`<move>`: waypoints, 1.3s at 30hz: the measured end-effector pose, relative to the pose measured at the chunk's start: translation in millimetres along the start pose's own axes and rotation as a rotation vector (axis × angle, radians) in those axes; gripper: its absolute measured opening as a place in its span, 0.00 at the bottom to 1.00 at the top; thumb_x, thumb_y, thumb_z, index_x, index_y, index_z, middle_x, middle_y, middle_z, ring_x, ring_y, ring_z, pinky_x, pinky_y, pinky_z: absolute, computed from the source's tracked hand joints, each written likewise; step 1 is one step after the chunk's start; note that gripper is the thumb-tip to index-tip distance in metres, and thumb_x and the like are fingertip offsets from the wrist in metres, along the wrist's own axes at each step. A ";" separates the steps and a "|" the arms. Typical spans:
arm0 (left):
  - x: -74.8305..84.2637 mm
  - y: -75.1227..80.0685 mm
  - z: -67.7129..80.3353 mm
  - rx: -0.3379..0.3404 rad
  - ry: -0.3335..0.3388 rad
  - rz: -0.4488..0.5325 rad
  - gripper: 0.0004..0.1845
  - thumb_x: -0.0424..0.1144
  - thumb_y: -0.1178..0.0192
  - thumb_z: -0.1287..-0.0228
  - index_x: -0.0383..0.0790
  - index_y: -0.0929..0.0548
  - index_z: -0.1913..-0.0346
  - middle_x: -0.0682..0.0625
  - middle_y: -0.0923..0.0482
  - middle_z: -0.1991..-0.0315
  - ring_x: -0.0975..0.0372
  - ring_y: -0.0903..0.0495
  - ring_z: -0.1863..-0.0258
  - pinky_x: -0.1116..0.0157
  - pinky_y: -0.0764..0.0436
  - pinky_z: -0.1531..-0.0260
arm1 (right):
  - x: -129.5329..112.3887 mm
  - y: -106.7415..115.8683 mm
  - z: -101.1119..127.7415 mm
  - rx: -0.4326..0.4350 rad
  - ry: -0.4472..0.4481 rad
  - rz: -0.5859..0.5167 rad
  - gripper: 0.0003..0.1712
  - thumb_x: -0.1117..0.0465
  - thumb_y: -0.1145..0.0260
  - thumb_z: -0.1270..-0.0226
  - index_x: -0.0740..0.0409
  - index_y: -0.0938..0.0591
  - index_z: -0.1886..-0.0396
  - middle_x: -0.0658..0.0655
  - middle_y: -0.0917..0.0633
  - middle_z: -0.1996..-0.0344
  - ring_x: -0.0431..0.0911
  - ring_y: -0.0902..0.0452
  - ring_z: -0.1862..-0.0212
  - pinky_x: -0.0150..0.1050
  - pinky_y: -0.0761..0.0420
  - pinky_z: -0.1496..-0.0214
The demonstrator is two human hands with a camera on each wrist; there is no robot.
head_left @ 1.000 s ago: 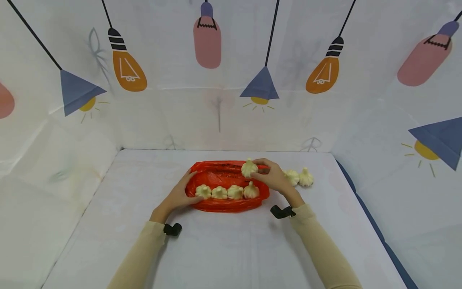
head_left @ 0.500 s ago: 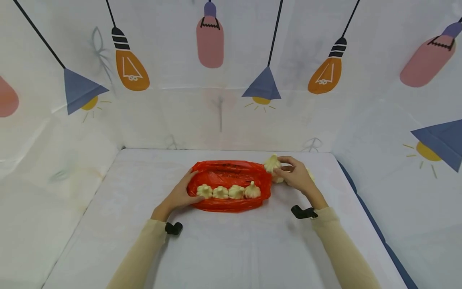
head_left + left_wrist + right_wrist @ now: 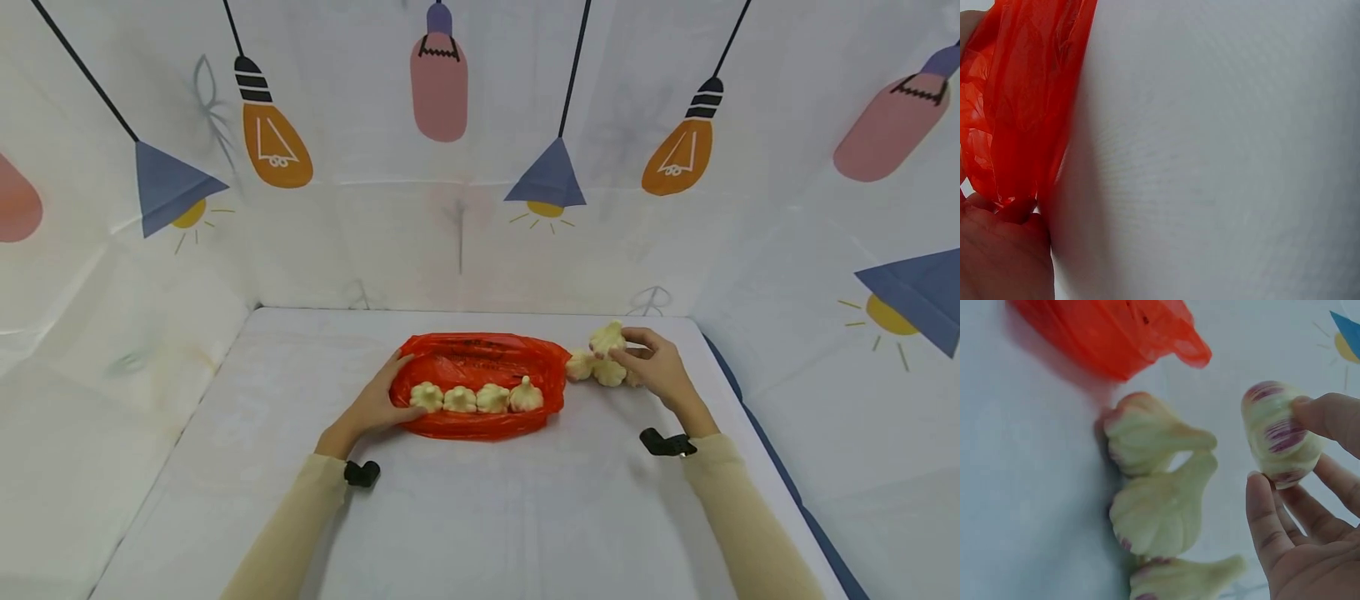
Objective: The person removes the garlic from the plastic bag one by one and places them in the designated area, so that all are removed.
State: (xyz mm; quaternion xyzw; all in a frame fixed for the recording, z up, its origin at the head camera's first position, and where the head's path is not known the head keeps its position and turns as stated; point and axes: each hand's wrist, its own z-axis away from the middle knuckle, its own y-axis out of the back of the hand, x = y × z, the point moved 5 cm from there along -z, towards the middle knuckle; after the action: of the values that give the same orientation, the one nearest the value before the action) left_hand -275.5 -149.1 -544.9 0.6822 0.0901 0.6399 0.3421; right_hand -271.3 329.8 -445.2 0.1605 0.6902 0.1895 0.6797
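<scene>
On the table (image 3: pixel 480 517): red bag (image 3: pixel 472 427), left end gripped by left hand (image 3: pixel 372 402); four garlic bulbs (image 3: pixel 492 399) inside; three bulbs (image 3: pixel 1157 515) beside it; one bulb (image 3: pixel 1282 434) above these, pinched by right hand (image 3: pixel 663 368).

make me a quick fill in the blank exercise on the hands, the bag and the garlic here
1. The left hand holds a plastic bag whose colour is ____.
2. Exactly ____ row bulbs of garlic sit lined up in the bag.
3. In the right wrist view, the right hand pinches a garlic bulb with streaks coloured ____.
4. In the head view, loose bulbs lie on the table to the ____ of the bag.

Missing words: red; four; purple; right
</scene>
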 end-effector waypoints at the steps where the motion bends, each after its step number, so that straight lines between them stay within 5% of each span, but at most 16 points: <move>1: -0.1 0.2 0.2 -0.002 0.005 0.000 0.58 0.59 0.23 0.48 0.51 0.44 0.18 0.45 0.61 0.15 0.42 0.53 0.18 0.34 0.42 0.26 | 1.4 2.7 0.3 0.003 -0.001 -0.001 0.36 0.53 0.31 0.27 0.63 0.29 0.27 0.68 0.28 0.30 0.26 0.23 0.52 0.27 0.17 0.56; 12: -2.2 0.0 -1.3 -0.003 0.004 0.003 0.57 0.59 0.24 0.47 0.50 0.44 0.18 0.43 0.60 0.15 0.40 0.52 0.18 0.33 0.40 0.28 | 10.9 28.0 1.5 0.057 -0.006 0.042 0.38 0.49 0.32 0.26 0.66 0.31 0.26 0.70 0.28 0.30 0.22 0.24 0.52 0.25 0.17 0.51; 20: -1.2 -0.3 -1.3 0.000 0.005 0.017 0.58 0.58 0.23 0.48 0.50 0.44 0.18 0.44 0.60 0.15 0.41 0.52 0.18 0.33 0.40 0.27 | 19.0 46.3 8.1 0.147 -0.028 0.176 0.39 0.44 0.32 0.27 0.60 0.29 0.25 0.67 0.28 0.29 0.32 0.28 0.46 0.19 0.25 0.57; 39: -2.6 0.7 -1.0 0.001 -0.009 0.006 0.58 0.56 0.23 0.48 0.48 0.44 0.18 0.44 0.61 0.15 0.41 0.54 0.18 0.33 0.43 0.26 | 61.9 70.8 23.5 0.301 -0.108 0.146 0.36 0.49 0.32 0.27 0.67 0.28 0.29 0.68 0.28 0.32 0.21 0.30 0.57 0.17 0.24 0.61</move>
State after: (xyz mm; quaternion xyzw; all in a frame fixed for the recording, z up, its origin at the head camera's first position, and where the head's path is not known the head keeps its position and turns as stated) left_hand -277.1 -150.7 -546.7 0.6855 0.0866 0.6378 0.3403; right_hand -252.0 422.5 -465.7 0.3200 0.6598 0.1241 0.6684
